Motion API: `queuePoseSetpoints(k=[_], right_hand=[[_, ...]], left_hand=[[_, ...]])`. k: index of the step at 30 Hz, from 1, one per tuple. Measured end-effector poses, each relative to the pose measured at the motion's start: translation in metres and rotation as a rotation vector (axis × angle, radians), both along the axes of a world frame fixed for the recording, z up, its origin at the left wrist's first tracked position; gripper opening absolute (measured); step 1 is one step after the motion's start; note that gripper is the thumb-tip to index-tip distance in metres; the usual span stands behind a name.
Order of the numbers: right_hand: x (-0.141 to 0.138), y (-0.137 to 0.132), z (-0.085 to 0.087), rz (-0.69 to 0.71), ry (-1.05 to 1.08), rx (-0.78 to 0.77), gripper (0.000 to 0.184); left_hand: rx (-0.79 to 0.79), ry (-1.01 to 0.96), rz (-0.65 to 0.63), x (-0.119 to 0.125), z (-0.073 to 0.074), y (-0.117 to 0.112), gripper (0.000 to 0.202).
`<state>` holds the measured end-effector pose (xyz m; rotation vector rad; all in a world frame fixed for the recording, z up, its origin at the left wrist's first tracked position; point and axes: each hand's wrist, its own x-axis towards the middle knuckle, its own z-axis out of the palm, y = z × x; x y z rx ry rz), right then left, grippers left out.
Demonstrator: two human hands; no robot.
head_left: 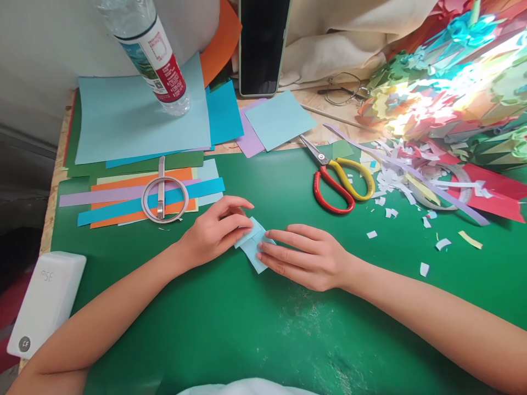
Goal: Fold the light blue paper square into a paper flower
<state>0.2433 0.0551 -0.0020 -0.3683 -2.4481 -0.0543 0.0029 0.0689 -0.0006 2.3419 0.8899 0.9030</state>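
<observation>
A small piece of folded light blue paper [256, 245] is held between my two hands, low over the green table surface. My left hand [220, 227] pinches its upper left edge, fingers bent and thumb hidden beneath. On the other side, my right hand [307, 255] has its fingertips closed on the paper's right edge; the thumb there is mostly hidden. Creases and overlapping layers show on the paper. Scissors [329, 170] with one red and one yellow handle lie beyond my right hand, blades slightly apart. A roll of double-sided tape [144, 200] rests beyond my left hand on coloured paper strips [206, 192].
A water bottle [158, 66] stands on light blue sheets [102, 120] at the back left. A phone [263, 49] leans upright behind, with glasses [343, 90] beside it. Paper scraps [391, 175] and folded paper flowers [444, 82] crowd the right. A white power bank [47, 302] lies left.
</observation>
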Motion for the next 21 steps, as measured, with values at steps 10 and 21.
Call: queuePoseSetpoints(k=[10,21], right_hand=[[0.0008,0.0022,0.0041,-0.163,-0.062,0.042,0.007],[0.0051,-0.0019,0.0036,-0.015,-0.102,0.108,0.012]], left_hand=[[0.247,0.155,-0.069,0.005,-0.0046,0.0011,0.019],[0.276,0.213,-0.066,0.0055,-0.0057,-0.0017,0.024]])
